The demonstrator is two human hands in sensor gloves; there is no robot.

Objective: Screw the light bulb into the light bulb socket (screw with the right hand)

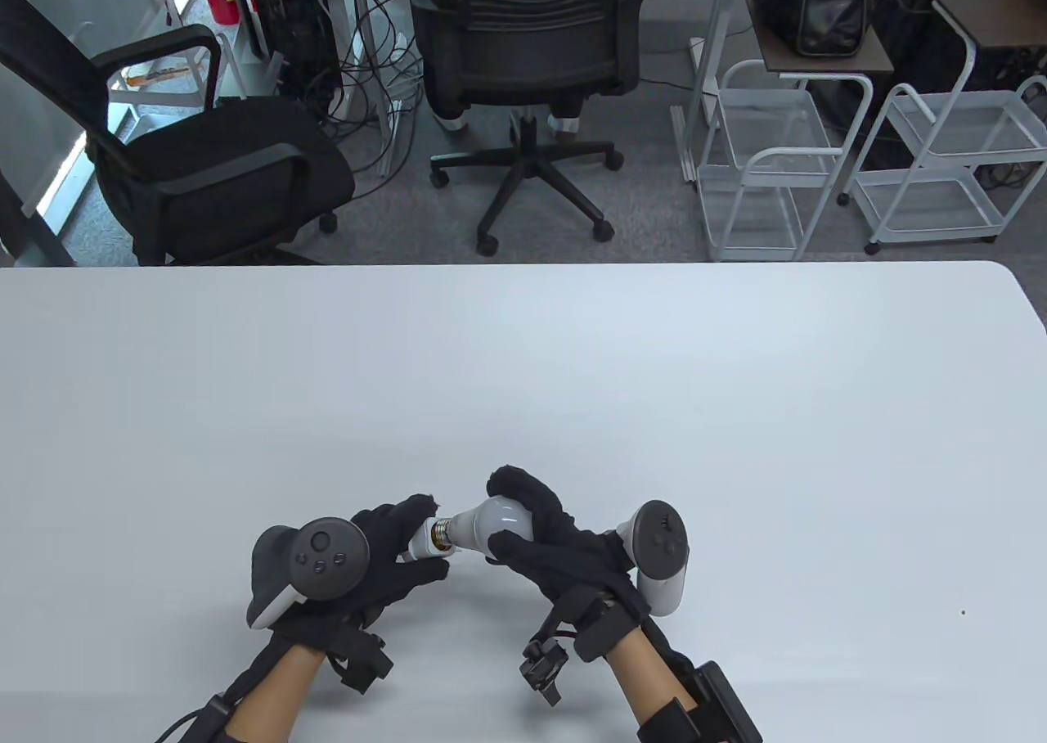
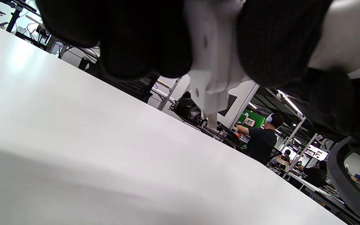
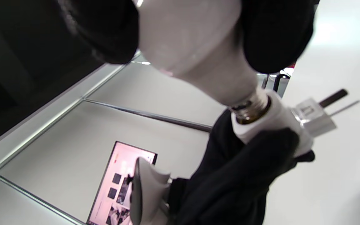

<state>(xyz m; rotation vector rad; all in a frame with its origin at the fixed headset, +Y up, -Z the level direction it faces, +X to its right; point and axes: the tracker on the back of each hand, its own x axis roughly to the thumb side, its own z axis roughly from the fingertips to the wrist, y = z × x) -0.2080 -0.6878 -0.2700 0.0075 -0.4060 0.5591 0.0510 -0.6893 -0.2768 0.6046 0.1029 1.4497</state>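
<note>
The right hand [image 1: 556, 542] gripped the light bulb [image 1: 489, 524], its fingers curled over the white globe and the thumb pressed beneath it. The bulb pointed away from that palm toward the left hand [image 1: 384, 555], its metal threaded base partly inside the mouth of the light bulb socket [image 1: 427, 539]. The left hand's fingers wrapped round the white socket, holding it sideways just above the table [image 1: 736, 416]. In the right wrist view, two plug prongs [image 3: 339, 101] stuck out of the socket's far end, beyond the left hand's fingers [image 3: 261, 150].
</note>
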